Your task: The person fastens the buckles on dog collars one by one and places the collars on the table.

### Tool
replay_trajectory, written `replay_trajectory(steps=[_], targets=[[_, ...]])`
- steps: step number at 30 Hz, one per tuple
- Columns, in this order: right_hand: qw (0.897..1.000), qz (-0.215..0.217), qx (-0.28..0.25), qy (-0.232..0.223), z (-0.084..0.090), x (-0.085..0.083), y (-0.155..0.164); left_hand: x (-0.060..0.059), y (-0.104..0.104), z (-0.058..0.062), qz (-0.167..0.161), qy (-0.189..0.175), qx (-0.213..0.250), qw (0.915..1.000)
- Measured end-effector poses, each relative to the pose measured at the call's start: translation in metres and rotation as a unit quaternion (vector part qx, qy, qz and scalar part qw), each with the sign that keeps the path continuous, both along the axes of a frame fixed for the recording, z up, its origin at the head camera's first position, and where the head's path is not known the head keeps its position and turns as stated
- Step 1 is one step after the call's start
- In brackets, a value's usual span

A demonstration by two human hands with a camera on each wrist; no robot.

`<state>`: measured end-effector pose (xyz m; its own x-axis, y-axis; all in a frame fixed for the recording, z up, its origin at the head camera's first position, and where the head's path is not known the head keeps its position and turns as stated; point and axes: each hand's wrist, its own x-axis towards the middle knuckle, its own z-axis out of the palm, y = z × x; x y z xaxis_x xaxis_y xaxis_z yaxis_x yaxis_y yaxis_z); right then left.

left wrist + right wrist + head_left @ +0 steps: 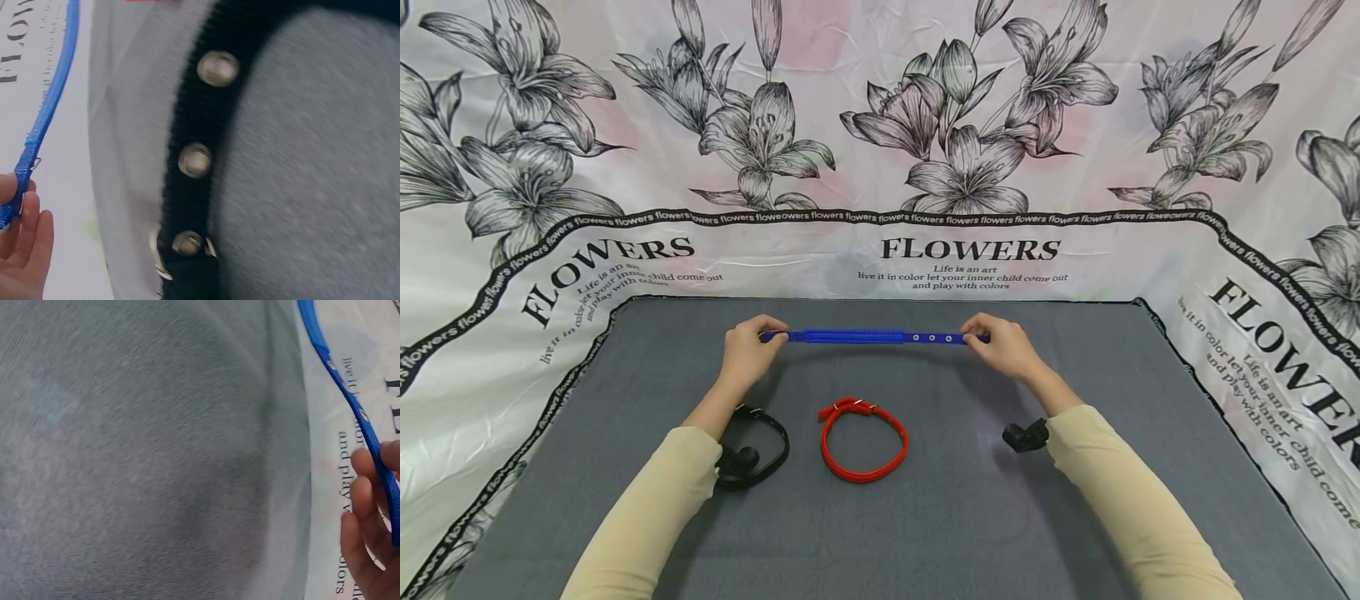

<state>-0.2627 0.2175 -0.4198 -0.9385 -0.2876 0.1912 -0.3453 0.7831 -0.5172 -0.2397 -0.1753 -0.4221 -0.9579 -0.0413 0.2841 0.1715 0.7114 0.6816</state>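
- The blue collar [872,337] is stretched out straight, its long axis running left to right across the far part of the grey table [955,517], roughly level and parallel to the table's far edge.
- The left hand [748,350] pinches one end, with the fingers [25,240] curled round the strap next to a small metal ring.
- The right hand [1006,347] pinches the other end, the one with the eyelet holes; its fingers [369,506] are wrapped over the strap.
- Each hand is at its own end, so neither is nearer to the middle.
- On the near side of the strap, between the forearms, lies a closed red collar [862,439]; a black collar [752,450] lies under the left forearm.
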Motion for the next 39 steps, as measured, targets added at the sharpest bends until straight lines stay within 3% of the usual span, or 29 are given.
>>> replay_trajectory(steps=[5, 9, 13, 16, 20, 24, 30, 35, 39], targets=[[0.993, 0.006, -0.067, -0.097, 0.007, 0.001, 0.002, -0.001, 0.001, 0.005, 0.017, -0.022, 0.051, 0.9983], [0.976, 0.001, -0.146, -0.163, 0.011, 0.001, 0.004, -0.001, 0.002, 0.007, 0.018, -0.053, 0.098, 0.9937], [0.96, 0.005, -0.212, -0.185, 0.012, 0.002, 0.006, 0.0, 0.004, 0.009, 0.007, -0.086, 0.168, 0.9821], [0.953, 0.01, -0.238, -0.186, 0.013, 0.003, 0.007, 0.0, 0.007, 0.01, -0.01, -0.098, 0.23, 0.9683], [0.952, 0.022, -0.256, -0.167, 0.013, 0.001, 0.006, -0.001, 0.01, 0.012, -0.035, -0.095, 0.293, 0.9508], [0.952, 0.023, -0.271, -0.139, 0.013, -0.001, 0.004, -0.001, 0.012, 0.013, -0.045, -0.083, 0.324, 0.9415], [0.942, 0.015, -0.313, -0.12, 0.017, -0.001, -0.002, 0.006, 0.018, 0.026, -0.055, -0.066, 0.331, 0.9399], [0.913, 0.034, -0.388, -0.122, 0.018, -0.001, -0.008, 0.014, 0.025, 0.036, -0.065, -0.055, 0.3, 0.9502], [0.892, 0.043, -0.432, -0.127, 0.018, -0.001, -0.012, 0.01, 0.025, 0.03, -0.071, -0.053, 0.309, 0.947]])
